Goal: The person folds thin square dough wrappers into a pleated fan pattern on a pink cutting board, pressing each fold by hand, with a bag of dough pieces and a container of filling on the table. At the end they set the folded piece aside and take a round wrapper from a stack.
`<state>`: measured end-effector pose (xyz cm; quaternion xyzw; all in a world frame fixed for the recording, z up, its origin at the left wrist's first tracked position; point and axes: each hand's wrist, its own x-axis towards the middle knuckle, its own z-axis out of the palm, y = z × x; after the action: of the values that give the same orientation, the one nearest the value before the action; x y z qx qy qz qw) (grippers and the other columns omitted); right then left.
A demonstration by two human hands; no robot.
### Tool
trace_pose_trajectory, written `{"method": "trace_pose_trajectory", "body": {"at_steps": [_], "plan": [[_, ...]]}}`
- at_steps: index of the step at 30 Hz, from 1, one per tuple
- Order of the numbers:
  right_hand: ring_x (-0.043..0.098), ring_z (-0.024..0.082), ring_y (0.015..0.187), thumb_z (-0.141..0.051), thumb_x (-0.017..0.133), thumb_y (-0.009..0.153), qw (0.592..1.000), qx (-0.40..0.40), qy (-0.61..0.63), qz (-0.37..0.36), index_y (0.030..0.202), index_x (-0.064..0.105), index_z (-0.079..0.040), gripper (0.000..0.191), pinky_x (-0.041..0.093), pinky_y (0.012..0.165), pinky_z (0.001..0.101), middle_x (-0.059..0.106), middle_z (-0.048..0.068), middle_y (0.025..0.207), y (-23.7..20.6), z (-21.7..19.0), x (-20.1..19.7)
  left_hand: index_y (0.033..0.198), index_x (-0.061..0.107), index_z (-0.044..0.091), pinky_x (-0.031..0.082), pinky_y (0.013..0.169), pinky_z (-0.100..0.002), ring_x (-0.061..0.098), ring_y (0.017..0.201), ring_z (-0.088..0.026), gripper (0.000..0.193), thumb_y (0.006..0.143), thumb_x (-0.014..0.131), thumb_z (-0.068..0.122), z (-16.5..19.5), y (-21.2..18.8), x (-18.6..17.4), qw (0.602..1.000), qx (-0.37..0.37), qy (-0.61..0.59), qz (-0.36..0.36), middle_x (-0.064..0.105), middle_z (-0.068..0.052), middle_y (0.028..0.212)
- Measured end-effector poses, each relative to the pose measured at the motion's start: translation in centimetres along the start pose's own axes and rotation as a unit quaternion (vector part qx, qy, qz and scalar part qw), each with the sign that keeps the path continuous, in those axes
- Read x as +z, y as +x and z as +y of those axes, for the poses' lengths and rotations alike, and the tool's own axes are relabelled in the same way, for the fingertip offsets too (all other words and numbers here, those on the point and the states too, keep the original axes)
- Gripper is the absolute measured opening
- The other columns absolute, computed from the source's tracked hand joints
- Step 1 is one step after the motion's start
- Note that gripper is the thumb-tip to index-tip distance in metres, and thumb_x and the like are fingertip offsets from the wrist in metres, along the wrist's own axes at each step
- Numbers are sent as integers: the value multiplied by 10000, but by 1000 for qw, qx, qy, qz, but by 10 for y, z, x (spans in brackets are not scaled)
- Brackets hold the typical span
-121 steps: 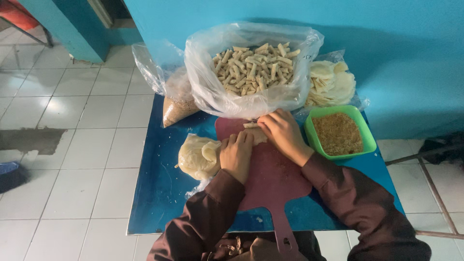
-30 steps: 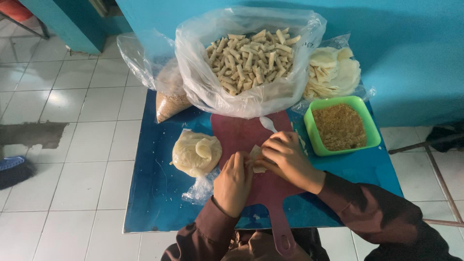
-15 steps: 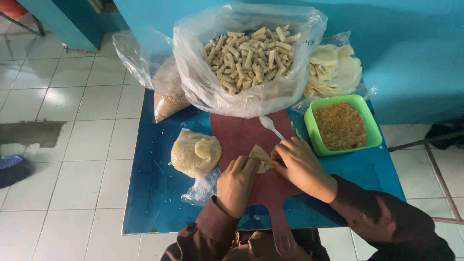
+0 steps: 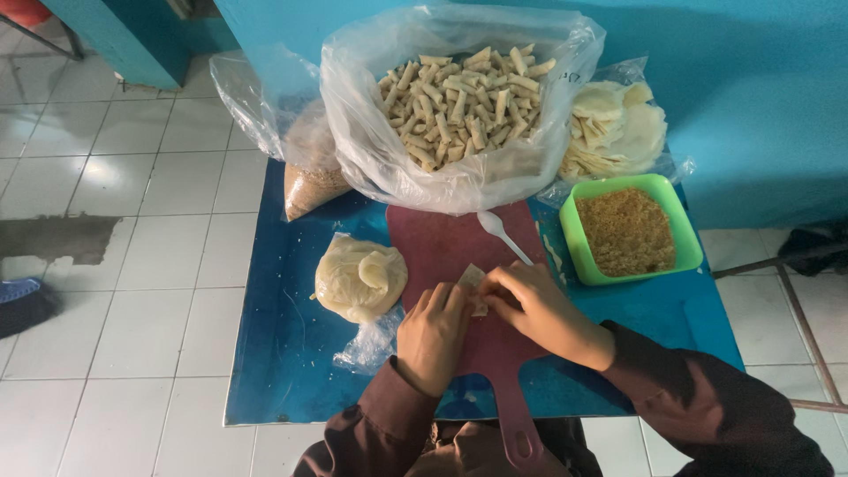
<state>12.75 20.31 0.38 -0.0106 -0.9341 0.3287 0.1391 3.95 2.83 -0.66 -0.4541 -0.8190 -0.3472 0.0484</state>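
Small pale pastry wrapper (image 4: 472, 281), partly folded, flat on dark red cutting board (image 4: 459, 252), mid-table

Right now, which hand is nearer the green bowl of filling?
Right. The right hand is on the red cutting board, just left of and below the green bowl. The left hand sits farther left, on the other side of the small wrapper both hands pinch.
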Motion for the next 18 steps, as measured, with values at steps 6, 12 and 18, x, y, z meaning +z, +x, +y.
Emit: {"method": "trace_pose_trajectory", "body": {"at_steps": [6,12,18], "plan": [[624,228,990,-42,721,821,992,-113,-60,23,1045,723,-112,235,439,877,392,708,0,1022,-5,6,6,1083,614,73,563,737,-397,672,945,-270,280,838,738,130,-12,-3,-11,997,13,-67,-45,659,-58,979],[596,264,1008,-129,768,825,989,-129,-76,-2,1063,700,-84,252,439,910,412,677,35,1061,-5,7,3,1094,635,97,565,727,-354,652,905,-223,262,841,699,129,-26,0,-6,986,158,27,-38,646,-33,1055],[582,304,987,-211,813,785,991,-114,-60,-21,1049,682,-46,338,435,890,444,648,86,1032,-2,6,2,1004,620,87,570,727,-356,657,890,-216,162,853,673,114,-31,1,3,986,151,64,-32,612,-49,967]]}}
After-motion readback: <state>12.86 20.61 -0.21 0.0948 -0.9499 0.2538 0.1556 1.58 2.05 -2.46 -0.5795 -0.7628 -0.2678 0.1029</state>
